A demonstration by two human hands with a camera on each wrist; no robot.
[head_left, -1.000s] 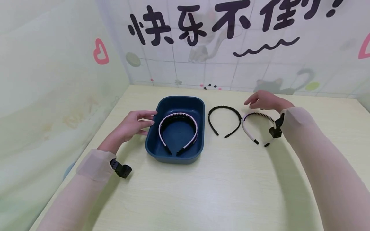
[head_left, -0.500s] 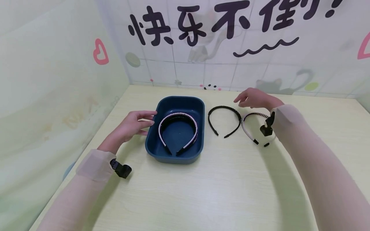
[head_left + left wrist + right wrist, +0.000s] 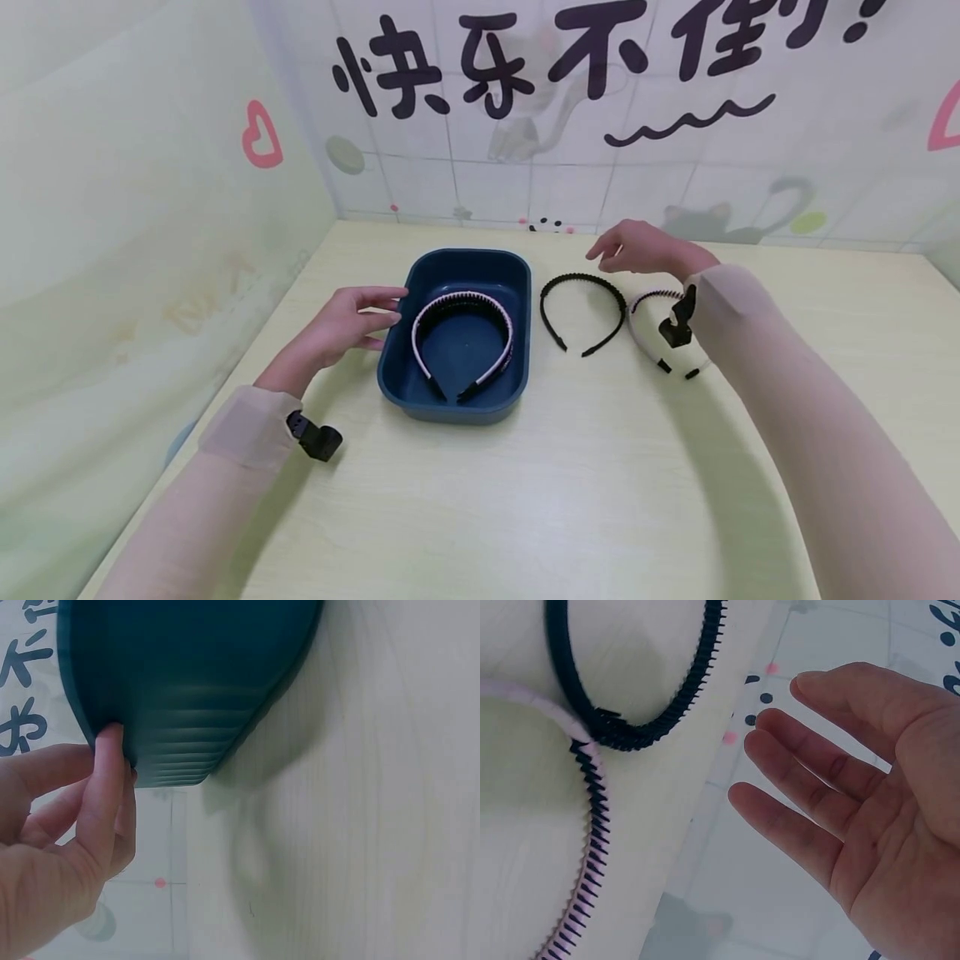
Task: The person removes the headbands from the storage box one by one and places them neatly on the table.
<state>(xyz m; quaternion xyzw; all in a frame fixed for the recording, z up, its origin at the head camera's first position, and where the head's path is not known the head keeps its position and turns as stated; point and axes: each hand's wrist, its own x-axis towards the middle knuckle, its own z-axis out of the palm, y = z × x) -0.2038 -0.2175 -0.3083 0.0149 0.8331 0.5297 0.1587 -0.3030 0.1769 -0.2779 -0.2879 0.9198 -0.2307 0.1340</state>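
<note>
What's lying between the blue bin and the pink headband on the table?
The black headband lies on the table between the blue bin and the pink headband; the head view shows it.

1. Support surface: a pale yellow-green wood-grain table (image 3: 525,500), bounded by walls at its far and left edges.
2. A dark blue rectangular bin (image 3: 457,415) stands on the table, left of centre.
3. A black toothed headband (image 3: 582,283) lies flat on the table just right of the bin, open end toward the viewer.
4. A pink toothed headband (image 3: 643,342) lies on the table beside the black one; in the right wrist view their arcs appear to touch.
</note>
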